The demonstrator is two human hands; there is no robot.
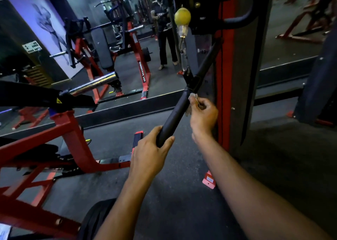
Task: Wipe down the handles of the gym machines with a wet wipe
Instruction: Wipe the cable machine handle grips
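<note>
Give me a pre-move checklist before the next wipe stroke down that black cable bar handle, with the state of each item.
1. Left hand grips the lower end of the bar handle: ok.
2. Right hand pinches the wet wipe: ok.
3. Wipe touching the handle: ok, at its upper part.
4. Wipe wrapped fully around the handle: not ok, it sits at one side.
5. Wipe still damp: cannot tell.
6. Handle clipped to the cable below the yellow ball: ok.
</note>
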